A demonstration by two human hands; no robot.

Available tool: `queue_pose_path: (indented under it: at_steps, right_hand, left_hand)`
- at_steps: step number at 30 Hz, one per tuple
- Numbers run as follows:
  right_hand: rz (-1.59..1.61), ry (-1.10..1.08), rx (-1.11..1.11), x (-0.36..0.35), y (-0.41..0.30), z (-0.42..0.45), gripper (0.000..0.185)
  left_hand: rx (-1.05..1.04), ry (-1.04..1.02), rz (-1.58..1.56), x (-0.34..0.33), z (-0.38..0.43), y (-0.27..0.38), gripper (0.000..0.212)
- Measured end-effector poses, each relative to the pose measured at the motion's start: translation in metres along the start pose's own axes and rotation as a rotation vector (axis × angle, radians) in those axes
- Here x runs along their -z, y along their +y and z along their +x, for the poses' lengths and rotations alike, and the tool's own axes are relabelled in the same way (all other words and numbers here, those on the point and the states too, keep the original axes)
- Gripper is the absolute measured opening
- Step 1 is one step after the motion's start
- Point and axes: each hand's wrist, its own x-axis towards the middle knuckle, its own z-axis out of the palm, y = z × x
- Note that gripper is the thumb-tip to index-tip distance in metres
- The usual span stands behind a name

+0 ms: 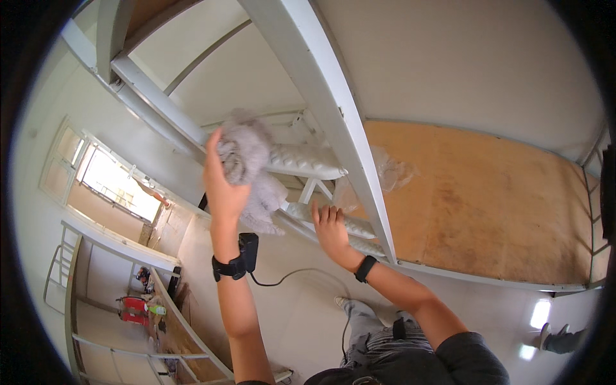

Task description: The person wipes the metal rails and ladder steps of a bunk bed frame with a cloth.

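Observation:
A grey cloth point(243, 154), bunched and partly blurred, is in my left hand point(224, 187), near the upright post of a white metal bunk bed. Part of the cloth hangs down beside the ladder steps. My right hand point(332, 228) rests with its fingers over a lower white metal ladder step point(353, 225). Above it is another step with a raised tread point(305, 161). The long white rail point(337, 106) of the bed frame runs past the steps on the right.
A bare wooden bed board point(476, 202) lies right of the ladder, with crumpled clear plastic point(392, 168) at its near end. Another metal bunk point(72, 288) with a red item point(134, 310) stands lower left. A cable point(298, 272) hangs from my left wrist device. Another person's shoe point(545, 336) shows far right.

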Motion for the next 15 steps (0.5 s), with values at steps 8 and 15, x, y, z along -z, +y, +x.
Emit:
queue_pose_path:
  at_steps: [8, 15]
  right_hand:
    - [0.019, -0.302, 0.146, 0.002, 0.011, 0.011, 0.043]
    - [0.099, -0.221, 0.181, -0.014, 0.012, 0.012, 0.04]
  left_hand:
    - [-0.23, 0.017, -0.189, -0.033, -0.026, 0.104, 0.077]
    - [-0.24, 0.143, -0.211, -0.039, -0.014, 0.046, 0.073]
